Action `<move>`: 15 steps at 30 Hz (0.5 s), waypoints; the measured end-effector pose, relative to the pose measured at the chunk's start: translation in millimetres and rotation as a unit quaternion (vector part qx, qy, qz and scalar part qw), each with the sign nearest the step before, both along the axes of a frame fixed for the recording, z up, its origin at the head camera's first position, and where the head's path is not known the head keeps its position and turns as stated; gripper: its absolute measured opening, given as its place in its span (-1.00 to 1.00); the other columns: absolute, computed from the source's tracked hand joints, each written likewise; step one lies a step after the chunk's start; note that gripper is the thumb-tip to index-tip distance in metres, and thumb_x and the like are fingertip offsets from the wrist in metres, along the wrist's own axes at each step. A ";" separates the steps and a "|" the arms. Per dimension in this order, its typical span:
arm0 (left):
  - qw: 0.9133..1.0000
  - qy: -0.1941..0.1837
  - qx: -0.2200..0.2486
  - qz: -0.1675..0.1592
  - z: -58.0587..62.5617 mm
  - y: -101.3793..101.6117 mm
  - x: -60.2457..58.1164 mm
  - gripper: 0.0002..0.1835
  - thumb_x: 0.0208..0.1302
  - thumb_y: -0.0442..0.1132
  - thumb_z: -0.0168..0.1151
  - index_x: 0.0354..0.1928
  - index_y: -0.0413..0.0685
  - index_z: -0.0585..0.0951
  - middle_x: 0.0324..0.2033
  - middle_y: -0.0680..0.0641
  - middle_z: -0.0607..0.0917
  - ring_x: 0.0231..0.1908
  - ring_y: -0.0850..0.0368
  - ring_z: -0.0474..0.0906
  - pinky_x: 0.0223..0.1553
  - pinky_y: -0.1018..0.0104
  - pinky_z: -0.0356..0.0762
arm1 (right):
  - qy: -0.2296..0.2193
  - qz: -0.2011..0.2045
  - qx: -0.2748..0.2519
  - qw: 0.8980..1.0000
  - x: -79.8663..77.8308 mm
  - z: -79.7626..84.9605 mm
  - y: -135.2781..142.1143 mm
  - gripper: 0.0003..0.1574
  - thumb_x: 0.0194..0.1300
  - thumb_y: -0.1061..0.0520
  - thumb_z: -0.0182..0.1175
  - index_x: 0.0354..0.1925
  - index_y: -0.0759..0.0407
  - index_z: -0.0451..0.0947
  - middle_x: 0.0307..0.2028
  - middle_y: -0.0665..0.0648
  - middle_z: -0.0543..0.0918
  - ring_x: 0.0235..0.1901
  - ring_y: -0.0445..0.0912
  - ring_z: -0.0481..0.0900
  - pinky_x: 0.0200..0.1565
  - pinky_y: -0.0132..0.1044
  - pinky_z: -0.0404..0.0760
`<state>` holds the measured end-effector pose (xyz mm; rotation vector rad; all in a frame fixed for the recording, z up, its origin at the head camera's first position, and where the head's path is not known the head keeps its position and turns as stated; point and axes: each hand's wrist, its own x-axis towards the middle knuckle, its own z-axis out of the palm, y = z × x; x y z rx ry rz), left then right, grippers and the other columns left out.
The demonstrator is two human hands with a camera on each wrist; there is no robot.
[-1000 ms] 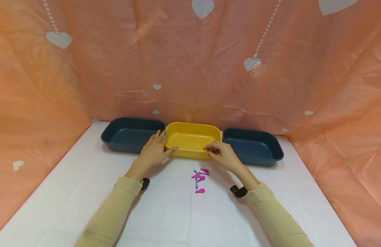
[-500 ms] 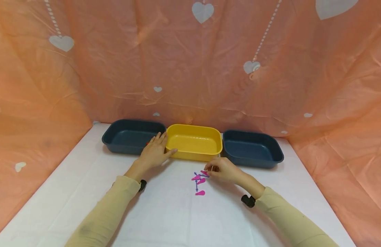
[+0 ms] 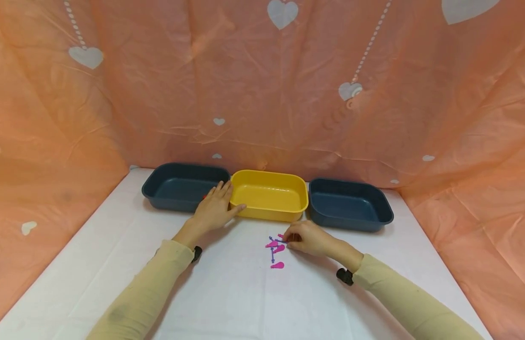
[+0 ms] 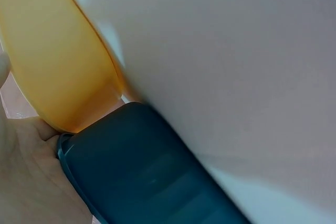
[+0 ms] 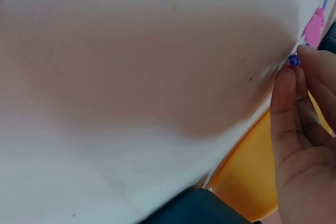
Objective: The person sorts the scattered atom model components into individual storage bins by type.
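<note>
White tabletop (image 3: 228, 293), right hand (image 3: 312, 237) pinching purple stick (image 5: 294, 60)

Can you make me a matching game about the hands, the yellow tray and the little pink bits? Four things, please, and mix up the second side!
Things
1. Left hand
2. Yellow tray
3. Pink pieces
4. Right hand

Where or how
A. Pinches the end of a purple piece
B. Lie on the white cloth, in front of the tray in the middle
C. Is over the spot where yellow meets dark blue
D. Stands between the two dark blue trays

Right pairs: 1-C, 2-D, 3-B, 4-A
</note>
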<state>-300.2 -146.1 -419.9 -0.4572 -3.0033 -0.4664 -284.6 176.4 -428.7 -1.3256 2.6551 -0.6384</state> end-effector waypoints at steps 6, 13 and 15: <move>1.000 -0.001 -0.005 0.000 0.7 0.1 0.1 -0.02 0.54 0.33 -0.02 0.61 -0.34 0.08 0.62 -0.27 0.04 0.62 -0.25 -0.13 0.60 -0.14 -0.12 | 0.017 0.011 0.000 1.000 -0.5 -1.3 -0.8 -0.82 0.26 0.25 0.48 -0.14 0.16 0.78 -0.29 0.00 0.72 -0.32 -0.22 0.57 -0.17 -0.40 0.68; 1.000 0.001 -0.006 -0.001 -0.1 0.1 -0.8 -0.02 0.54 0.33 -0.02 0.61 -0.34 0.09 0.62 -0.27 0.05 0.62 -0.24 -0.13 0.60 -0.14 -0.11 | 0.012 0.008 -0.002 1.000 0.2 -2.3 -1.9 -0.84 0.27 0.28 0.46 -0.15 0.16 0.77 -0.28 -0.01 0.73 -0.32 -0.23 0.57 -0.16 -0.41 0.68; 1.000 0.001 -0.004 0.000 -0.5 0.2 -1.3 -0.02 0.54 0.33 -0.02 0.61 -0.35 0.09 0.62 -0.27 0.05 0.62 -0.24 -0.13 0.59 -0.15 -0.11 | 0.012 0.008 -0.003 1.000 0.4 -2.1 -1.7 -0.85 0.29 0.29 0.44 -0.15 0.16 0.77 -0.28 -0.01 0.74 -0.31 -0.22 0.58 -0.15 -0.40 0.69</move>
